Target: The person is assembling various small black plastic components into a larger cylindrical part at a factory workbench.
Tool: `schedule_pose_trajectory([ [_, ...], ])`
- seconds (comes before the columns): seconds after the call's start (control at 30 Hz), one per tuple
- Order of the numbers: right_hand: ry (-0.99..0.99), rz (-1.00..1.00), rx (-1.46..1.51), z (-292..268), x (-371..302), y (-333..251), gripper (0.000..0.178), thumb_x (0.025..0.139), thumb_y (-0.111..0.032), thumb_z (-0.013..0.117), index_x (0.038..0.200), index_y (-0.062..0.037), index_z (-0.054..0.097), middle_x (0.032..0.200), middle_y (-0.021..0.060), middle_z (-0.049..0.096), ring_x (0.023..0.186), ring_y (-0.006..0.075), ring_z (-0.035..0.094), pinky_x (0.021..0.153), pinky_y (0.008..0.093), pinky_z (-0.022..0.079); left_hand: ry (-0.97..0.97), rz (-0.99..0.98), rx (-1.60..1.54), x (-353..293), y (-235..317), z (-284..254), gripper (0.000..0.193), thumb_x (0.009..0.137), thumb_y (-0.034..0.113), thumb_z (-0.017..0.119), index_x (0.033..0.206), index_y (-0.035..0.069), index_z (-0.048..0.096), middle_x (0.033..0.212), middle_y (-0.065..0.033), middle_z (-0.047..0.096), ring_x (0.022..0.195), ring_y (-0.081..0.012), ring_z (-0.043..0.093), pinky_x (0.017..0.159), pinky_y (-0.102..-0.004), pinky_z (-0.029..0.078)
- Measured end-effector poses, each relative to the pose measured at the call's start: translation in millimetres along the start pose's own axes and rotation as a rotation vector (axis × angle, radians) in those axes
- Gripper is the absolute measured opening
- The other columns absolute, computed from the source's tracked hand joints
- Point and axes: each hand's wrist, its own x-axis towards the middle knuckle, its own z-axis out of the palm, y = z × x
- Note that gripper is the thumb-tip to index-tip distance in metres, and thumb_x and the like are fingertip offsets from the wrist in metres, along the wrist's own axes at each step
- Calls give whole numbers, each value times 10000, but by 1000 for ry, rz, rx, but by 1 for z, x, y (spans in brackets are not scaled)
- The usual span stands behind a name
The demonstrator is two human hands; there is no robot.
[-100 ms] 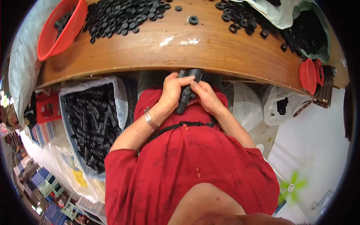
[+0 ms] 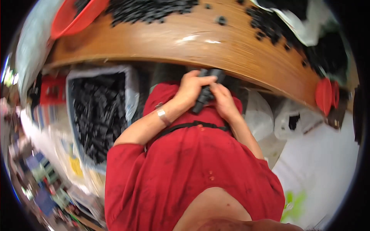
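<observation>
Over my lap, just below the table's edge, both hands hold a black scope (image 2: 202,101), a tube with a wide upper end and knobs along its body. My left hand (image 2: 189,88) is closed round its left side, the thumb lying across the tube near the wide end. From the right, my right hand (image 2: 224,101) grips the same scope, its fingers partly hidden behind it. The scope tilts, narrow end toward my belt. Motion blurs the picture, so fine details of the scope are smeared.
On the wooden table (image 2: 154,44) lie a pile of small black rings (image 2: 150,10) and more black rings (image 2: 269,29) at the right. A red basin (image 2: 71,25) stands at the far left. Left of my lap is a lined bin (image 2: 133,90) full of black parts (image 2: 98,115).
The view has shifted and blurred, so the table sits higher and the hands farther right in the picture. Both hands keep hold of the scope.
</observation>
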Motion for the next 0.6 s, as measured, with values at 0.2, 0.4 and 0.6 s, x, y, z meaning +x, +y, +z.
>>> schedule_pose_trajectory([
  [0.2, -193, 80, -11, -26, 9, -21, 407, 994, -387, 459, 1094, -7, 568, 941, 63, 643, 791, 144, 644, 649, 317, 576, 58, 48, 230, 12, -3, 7, 334, 706, 242, 766, 754, -53, 618, 743, -164, 650, 637, -224, 635, 576, -323, 494],
  [0.4, -138, 70, -50, 1, 1, -31, 312, 995, -263, 487, 1181, -14, 516, 1051, 92, 621, 885, 173, 643, 784, 311, 541, -37, 103, 40, 4, -5, -21, 522, 737, 169, 777, 1083, -146, 546, 962, -163, 642, 930, -212, 619, 791, -316, 504],
  [0.6, -241, 112, -344, -1, 2, -50, 261, 978, -162, 517, 1174, 7, 552, 1083, 148, 646, 879, 176, 651, 805, 285, 520, 448, 324, -189, -15, 16, -102, 302, 745, 210, 763, 852, -34, 621, 773, -89, 639, 644, -178, 606, 588, -342, 496],
])
